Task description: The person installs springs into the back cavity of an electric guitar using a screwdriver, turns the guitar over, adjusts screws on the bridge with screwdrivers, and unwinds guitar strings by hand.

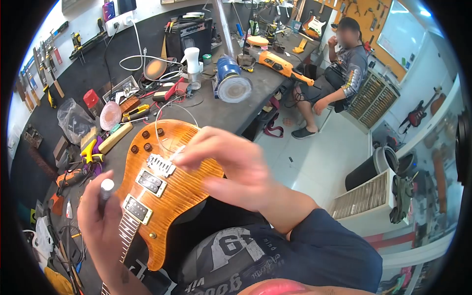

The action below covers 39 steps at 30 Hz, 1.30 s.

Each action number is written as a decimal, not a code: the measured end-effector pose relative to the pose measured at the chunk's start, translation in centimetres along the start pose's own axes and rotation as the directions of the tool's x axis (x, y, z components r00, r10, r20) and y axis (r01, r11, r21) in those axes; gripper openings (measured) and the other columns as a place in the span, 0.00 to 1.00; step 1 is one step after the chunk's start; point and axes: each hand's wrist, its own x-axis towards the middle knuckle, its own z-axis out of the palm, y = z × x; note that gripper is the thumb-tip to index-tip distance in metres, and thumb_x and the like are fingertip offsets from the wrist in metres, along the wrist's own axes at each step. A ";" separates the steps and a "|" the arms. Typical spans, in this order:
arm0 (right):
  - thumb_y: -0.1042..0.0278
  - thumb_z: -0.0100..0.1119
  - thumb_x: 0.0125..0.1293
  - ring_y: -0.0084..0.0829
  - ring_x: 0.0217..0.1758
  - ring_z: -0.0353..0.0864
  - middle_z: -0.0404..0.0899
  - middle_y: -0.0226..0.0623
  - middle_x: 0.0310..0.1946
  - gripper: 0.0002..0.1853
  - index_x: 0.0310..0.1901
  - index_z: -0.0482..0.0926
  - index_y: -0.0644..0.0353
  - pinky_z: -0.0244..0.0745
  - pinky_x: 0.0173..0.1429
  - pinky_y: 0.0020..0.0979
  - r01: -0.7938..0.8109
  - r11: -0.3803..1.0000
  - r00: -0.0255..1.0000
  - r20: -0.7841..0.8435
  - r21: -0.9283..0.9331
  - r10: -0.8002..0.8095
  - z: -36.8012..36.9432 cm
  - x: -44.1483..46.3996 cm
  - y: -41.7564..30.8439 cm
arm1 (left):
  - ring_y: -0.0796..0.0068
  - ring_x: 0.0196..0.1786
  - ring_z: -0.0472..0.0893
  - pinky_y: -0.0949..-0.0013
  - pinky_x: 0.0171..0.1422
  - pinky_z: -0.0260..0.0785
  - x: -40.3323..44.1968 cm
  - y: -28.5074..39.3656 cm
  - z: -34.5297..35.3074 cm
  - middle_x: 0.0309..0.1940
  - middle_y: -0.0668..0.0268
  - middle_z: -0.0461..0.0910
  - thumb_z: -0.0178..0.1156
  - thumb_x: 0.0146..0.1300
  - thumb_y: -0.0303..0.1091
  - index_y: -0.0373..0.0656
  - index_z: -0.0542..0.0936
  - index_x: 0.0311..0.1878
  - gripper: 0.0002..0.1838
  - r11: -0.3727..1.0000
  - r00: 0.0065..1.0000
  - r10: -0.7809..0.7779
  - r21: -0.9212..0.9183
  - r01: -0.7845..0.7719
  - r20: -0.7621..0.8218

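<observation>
Looking down on an orange guitar [179, 196], under the right hand [236, 164] and partly behind the left hand [98, 221]. Gripping a small dark tube [105, 191] with a pale end in the left hand. Holding the right hand half bent near the silver bridge [161, 165]; too blurry to tell if pinching anything. With a yellow clamp [91, 154] on the tabletop [246, 112] beyond the left hand.

Dark workbench [221, 112]: white bottle [192, 60] on it, orange power tool [280, 65] right of bottle, red-capped can [91, 100] left.
</observation>
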 end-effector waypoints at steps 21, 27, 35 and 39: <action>0.63 0.75 0.67 0.41 0.50 0.83 0.82 0.44 0.50 0.24 0.62 0.83 0.62 0.79 0.55 0.39 0.084 0.697 0.942 0.170 0.713 -0.288 3.7 -0.7 -4.6 | 0.78 0.56 0.80 0.72 0.64 0.71 -7.2 -2.0 -4.0 0.57 0.64 0.84 0.59 0.82 0.27 0.35 0.81 0.67 0.16 0.976 0.972 -0.219 -0.037 0.216 -0.087; 0.62 0.76 0.67 0.41 0.50 0.83 0.81 0.44 0.51 0.25 0.63 0.83 0.62 0.78 0.55 0.38 0.004 0.861 0.970 0.206 0.509 -0.126 2.7 -1.5 -3.5 | 0.65 0.52 0.83 0.72 0.63 0.71 -5.8 -1.0 -1.9 0.53 0.55 0.82 0.58 0.56 0.11 0.33 0.79 0.73 0.36 0.968 0.995 0.080 0.235 -0.091 0.057; 0.68 0.78 0.66 0.45 0.51 0.90 0.87 0.44 0.51 0.29 0.67 0.81 0.64 0.85 0.58 0.41 -0.154 0.951 0.870 0.419 -0.266 0.259 6.0 -4.7 1.6 | 0.55 0.42 0.91 0.58 0.47 0.82 -5.9 1.1 2.7 0.41 0.58 0.90 0.77 0.58 0.24 0.40 0.83 0.49 0.17 0.941 0.920 0.164 0.223 -0.254 0.356; 0.70 0.77 0.67 0.39 0.43 0.92 0.90 0.43 0.47 0.21 0.59 0.86 0.65 0.86 0.50 0.35 -0.041 0.929 0.957 0.252 -0.367 0.141 3.5 -4.7 2.1 | 0.50 0.51 0.89 0.52 0.57 0.80 -4.8 2.1 3.9 0.49 0.59 0.90 0.79 0.57 0.26 0.42 0.82 0.52 0.21 0.921 0.925 0.282 0.198 -0.335 0.256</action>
